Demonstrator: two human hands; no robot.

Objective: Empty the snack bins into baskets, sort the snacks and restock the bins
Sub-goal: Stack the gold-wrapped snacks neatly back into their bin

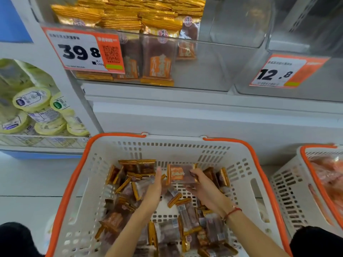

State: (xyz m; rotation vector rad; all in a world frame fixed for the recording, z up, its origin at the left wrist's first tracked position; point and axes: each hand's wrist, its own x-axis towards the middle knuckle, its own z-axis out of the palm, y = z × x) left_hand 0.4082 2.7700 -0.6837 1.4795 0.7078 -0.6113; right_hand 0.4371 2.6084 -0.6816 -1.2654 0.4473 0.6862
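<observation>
Right hand grip: the right hand (202, 188) has fingers and thumb curled round a small stack of snack packets (181, 174), orange label facing up, held just above the loose packets in the near basket.
Left hand grip: the left hand (155, 186) holds nothing; its fingers are straight and close together, tips just left of the held stack. Whether they touch the stack I cannot tell.
Hand pose: both forearms reach from the near edge into the basket; the left palm is on edge, facing the right hand. A red cord bracelet (233, 212) sits on the right wrist.
Near basket: the white basket with orange rim (74, 182) holds the loose snack packets (128, 193), brown with gold crimped ends, scattered over its slotted floor, thickest on its left side and near end.
Bin above the basket: a clear bin (194, 71) holds the same packets standing and stacked in its left part, behind a price tag reading 39.8 (83, 51).
Right of that bin: a second clear bin (315, 86) with a 12.8 tag (284, 71).
Right of the near basket: a second basket (289, 191) with pinkish packets.
Left of the near basket: round yellow-lidded tubs (33, 101) on a shelf.
</observation>
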